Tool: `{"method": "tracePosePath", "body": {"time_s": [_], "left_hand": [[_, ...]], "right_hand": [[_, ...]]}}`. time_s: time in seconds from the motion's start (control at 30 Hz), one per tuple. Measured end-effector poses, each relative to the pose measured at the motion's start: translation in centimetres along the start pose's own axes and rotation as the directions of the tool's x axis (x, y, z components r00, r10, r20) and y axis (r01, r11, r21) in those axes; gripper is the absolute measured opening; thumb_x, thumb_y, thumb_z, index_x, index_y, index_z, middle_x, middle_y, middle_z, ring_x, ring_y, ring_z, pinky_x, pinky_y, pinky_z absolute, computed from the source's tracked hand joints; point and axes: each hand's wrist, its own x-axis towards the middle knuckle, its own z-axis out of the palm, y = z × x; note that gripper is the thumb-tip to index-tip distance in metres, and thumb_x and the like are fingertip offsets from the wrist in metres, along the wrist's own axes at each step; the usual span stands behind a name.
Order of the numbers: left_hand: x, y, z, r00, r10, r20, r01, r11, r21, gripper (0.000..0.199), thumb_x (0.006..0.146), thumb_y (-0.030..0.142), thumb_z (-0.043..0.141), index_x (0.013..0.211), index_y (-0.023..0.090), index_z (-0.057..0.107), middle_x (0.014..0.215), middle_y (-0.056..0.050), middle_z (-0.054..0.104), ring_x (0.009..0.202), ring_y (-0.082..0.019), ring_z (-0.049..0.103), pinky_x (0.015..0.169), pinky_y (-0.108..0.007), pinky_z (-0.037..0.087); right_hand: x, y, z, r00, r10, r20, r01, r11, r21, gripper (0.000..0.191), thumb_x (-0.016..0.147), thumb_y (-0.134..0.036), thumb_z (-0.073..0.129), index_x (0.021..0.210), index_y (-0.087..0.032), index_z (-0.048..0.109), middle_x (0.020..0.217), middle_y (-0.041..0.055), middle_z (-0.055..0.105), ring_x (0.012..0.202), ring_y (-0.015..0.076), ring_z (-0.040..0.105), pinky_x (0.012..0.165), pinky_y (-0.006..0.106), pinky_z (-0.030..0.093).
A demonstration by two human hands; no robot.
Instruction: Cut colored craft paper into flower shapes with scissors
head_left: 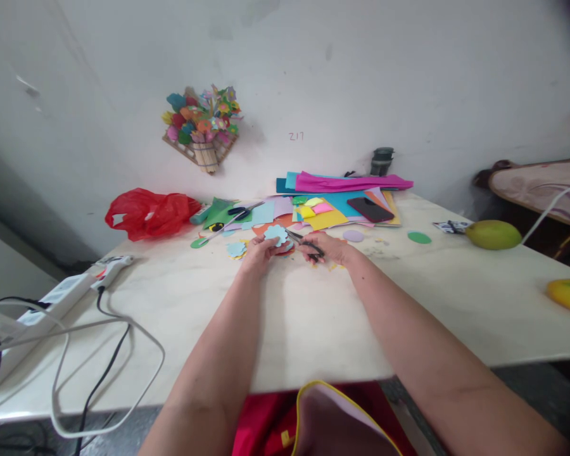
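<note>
A light-blue paper flower (275, 235) with a scalloped edge is pinched in my left hand (260, 253). From the other side, my right hand (327, 247) grips black-handled scissors (313, 249), their blades reaching to the flower's right edge. Whether the blades are parted is too small to tell. Under and beside the hands lie orange-red paper pieces (285, 248) and small yellow scraps (335, 266). Left of my left hand rests a small pile of cut blue and yellow flowers (237, 249). A lilac paper oval (353, 235) lies just beyond my right hand.
Coloured sheets (327, 219), a dark phone (370, 209) and second scissors (244, 211) lie at the back. A red plastic bag (152, 212) and a power strip with cables (59, 297) are at left. A green-yellow mango (494, 234) sits right. Paper flowers (204, 117) hang on the wall.
</note>
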Motion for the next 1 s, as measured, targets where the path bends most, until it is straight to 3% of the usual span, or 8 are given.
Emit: {"method": "tracePosePath", "body": {"time_s": [0.5, 1.0], "left_hand": [[0.17, -0.26, 0.0, 1.0, 0.0, 0.014, 0.0, 0.999, -0.048, 0.022, 0.058, 0.011, 0.078, 0.078, 0.009, 0.071, 0.083, -0.007, 0.074, 0.078, -0.021, 0.072, 0.086, -0.035, 0.058], [-0.1, -0.01, 0.43, 0.999, -0.026, -0.04, 0.023, 0.998, -0.063, 0.018, 0.062, 0.006, 0.075, 0.078, 0.011, 0.067, 0.083, -0.006, 0.074, 0.079, -0.021, 0.073, 0.09, -0.038, 0.057]], "right_hand": [[0.54, 0.67, 0.28, 1.0, -0.006, 0.008, 0.006, 0.999, 0.033, 0.026, 0.08, -0.036, 0.065, 0.07, -0.018, 0.05, 0.051, -0.0037, 0.057, 0.038, 0.0072, 0.05, 0.031, 0.018, 0.028], [0.2, 0.06, 0.71, 1.0, -0.009, -0.007, 0.009, 1.0, -0.023, 0.024, 0.078, -0.036, 0.064, 0.071, -0.019, 0.049, 0.05, -0.0041, 0.055, 0.038, 0.0067, 0.048, 0.032, 0.017, 0.026]]}}
